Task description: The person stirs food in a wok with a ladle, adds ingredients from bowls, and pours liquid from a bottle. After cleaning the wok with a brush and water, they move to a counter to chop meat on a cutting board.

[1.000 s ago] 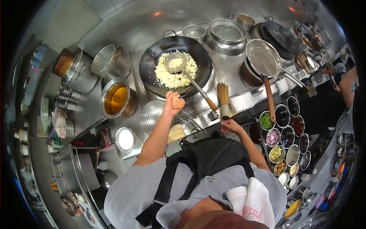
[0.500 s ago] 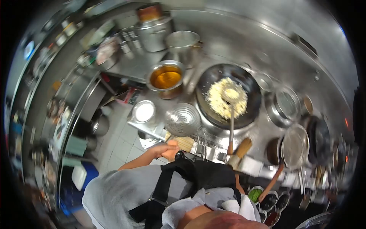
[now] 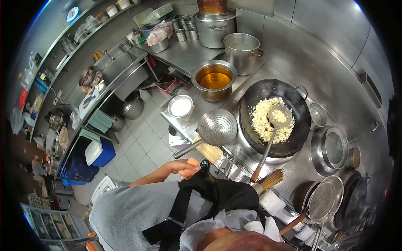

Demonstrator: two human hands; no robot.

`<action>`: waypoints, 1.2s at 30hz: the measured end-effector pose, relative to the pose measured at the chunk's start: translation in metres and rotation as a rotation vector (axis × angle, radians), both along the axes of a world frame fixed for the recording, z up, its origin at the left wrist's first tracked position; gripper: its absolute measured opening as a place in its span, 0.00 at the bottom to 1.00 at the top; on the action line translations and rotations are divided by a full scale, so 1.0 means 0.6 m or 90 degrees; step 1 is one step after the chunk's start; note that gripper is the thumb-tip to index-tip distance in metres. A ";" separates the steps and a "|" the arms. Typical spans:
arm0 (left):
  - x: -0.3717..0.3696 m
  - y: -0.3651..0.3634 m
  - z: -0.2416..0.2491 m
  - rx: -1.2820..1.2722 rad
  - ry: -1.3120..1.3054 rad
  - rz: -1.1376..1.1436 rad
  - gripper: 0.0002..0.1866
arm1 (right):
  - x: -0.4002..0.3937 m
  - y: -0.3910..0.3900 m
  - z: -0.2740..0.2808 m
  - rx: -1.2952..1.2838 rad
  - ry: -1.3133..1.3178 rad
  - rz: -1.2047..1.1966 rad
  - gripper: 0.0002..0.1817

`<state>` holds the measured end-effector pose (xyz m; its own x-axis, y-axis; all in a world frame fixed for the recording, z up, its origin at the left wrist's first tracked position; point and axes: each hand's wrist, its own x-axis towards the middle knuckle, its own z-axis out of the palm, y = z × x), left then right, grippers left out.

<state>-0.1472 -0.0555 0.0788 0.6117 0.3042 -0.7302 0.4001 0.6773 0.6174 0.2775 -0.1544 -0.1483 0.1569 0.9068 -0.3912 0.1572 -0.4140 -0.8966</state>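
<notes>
My left hand (image 3: 178, 166) is closed around a crumpled orange cloth (image 3: 191, 164), close to my apron's front. Just above it lies the handle of a large perforated skimmer (image 3: 217, 127), which rests at the counter's edge. To the right, a black wok (image 3: 299, 106) sits on the burner with chopped, pale yellow food (image 3: 263, 119) in it. A ladle (image 3: 279, 116) rests in the food, its wooden-ended handle pointing toward me, with no hand on it. My right hand is out of view.
Behind the skimmer stand a pot of amber liquid (image 3: 214, 81), a container of white contents (image 3: 180, 107) and a tall steel pot (image 3: 241, 54). A bamboo brush (image 3: 271, 179) lies before the wok. Strainers (image 3: 325, 198) and pans are at the right. A blue cooler (image 3: 100, 152) stands left.
The view has turned, so the wok, pots and skimmer appear farther right, and the picture is sharper. My left hand still grips the cloth. The ladle's handle now slants more.
</notes>
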 end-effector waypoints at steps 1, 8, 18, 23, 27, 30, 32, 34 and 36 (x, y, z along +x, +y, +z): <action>0.004 0.000 0.000 0.000 -0.002 0.000 0.29 | 0.003 -0.002 0.003 0.002 0.010 -0.001 0.30; 0.030 0.046 -0.017 -0.023 -0.036 0.017 0.31 | 0.002 -0.043 0.030 0.009 0.088 -0.055 0.31; 0.138 0.158 -0.023 -0.077 -0.111 0.036 0.25 | -0.120 -0.340 0.138 -0.083 0.170 -0.310 0.32; 0.239 0.191 -0.065 -0.254 -0.194 0.106 0.19 | -0.204 -0.305 0.314 0.054 0.392 -0.463 0.34; 0.324 0.218 -0.035 -0.336 -0.159 0.042 0.18 | -0.242 -0.143 0.443 0.123 0.340 -0.555 0.33; 0.383 0.227 -0.032 -0.330 -0.155 -0.008 0.21 | -0.232 -0.080 0.466 0.243 0.090 -0.582 0.28; 0.412 0.224 -0.024 -0.283 -0.073 0.019 0.26 | -0.206 -0.044 0.484 0.322 -0.172 -0.566 0.23; 0.423 0.214 -0.011 -0.253 -0.073 0.052 0.22 | -0.177 0.001 0.527 0.338 -0.303 -0.597 0.14; 0.445 0.204 -0.057 -0.276 -0.085 0.058 0.19 | -0.160 0.059 0.615 0.467 -0.692 -0.460 0.10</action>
<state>0.1195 0.0666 0.0449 0.6939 0.0443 -0.7187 0.2636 0.9132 0.3107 0.1813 -0.1189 0.2209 0.5525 0.4461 0.7041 0.8296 -0.2128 -0.5161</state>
